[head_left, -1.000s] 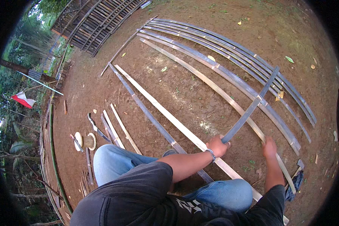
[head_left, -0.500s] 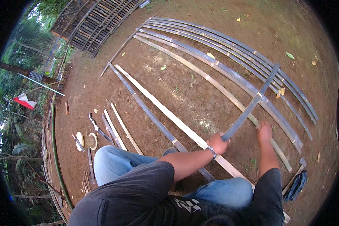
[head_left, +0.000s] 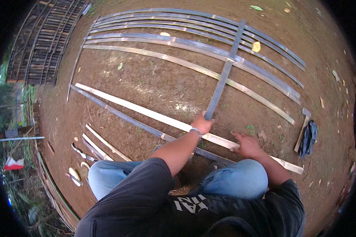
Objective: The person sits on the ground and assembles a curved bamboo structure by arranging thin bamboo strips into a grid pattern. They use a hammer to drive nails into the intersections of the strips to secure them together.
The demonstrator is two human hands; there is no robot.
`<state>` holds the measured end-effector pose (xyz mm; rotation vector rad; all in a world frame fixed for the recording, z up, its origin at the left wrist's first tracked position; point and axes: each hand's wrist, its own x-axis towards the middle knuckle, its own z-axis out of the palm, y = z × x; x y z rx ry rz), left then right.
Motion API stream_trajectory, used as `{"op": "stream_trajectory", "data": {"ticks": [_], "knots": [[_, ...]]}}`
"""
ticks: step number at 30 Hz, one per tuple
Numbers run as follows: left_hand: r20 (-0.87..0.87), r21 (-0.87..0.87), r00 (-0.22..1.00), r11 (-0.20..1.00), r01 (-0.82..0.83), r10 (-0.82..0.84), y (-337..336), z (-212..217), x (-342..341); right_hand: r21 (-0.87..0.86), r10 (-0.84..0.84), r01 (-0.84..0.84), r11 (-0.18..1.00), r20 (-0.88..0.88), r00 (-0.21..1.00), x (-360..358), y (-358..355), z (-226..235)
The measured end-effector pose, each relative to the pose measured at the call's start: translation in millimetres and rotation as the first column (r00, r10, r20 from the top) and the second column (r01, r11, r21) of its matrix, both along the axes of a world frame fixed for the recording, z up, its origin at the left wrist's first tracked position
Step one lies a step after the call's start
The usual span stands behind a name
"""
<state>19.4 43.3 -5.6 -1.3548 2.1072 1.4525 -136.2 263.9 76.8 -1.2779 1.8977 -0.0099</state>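
Observation:
My left hand (head_left: 202, 123) is closed round the near end of a dark bamboo strip (head_left: 222, 81). That strip points away from me and crosses over several long strips on the ground. My right hand (head_left: 248, 145) is at a pale split bamboo strip (head_left: 146, 110) in front of my knees, thumb and forefinger spread apart at its edges. Part of the pale strip is hidden under this hand. Nearer my legs lies another dark bamboo strip (head_left: 135, 125). A greenish-brown strip (head_left: 178, 62) lies beyond the pale one.
Several bamboo strips (head_left: 162, 36) lie lengthwise farther off, their left ends at a thin crosswise pole (head_left: 77, 65). On the right are a hammer-like tool (head_left: 306, 113) and a black plastic bag (head_left: 309, 138). A curved knife (head_left: 81, 152) and a spool (head_left: 77, 173) are by my left knee.
My right hand has left the greenish-brown strip and come back to the pale one. The dark strip in my left hand still crosses the others. The view has turned.

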Motion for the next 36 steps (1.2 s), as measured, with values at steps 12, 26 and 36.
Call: {"op": "stream_trajectory", "data": {"ticks": [12,26,36], "knots": [[0.092,-0.601,0.639,0.554,-0.575,0.763,-58,40,82,-0.146,-0.137,0.127,0.981,-0.06,0.989,35,16,-28],[-0.156,0.832,-0.086,0.084,-0.548,0.984,-112,81,44,0.095,-0.227,0.21,0.973,0.232,0.946,-80,70,83],[-0.147,0.95,0.342,0.229,-0.212,0.928,28,155,-112,-0.161,-0.366,0.329,0.93,-0.402,0.839,-82,59,184]]}}
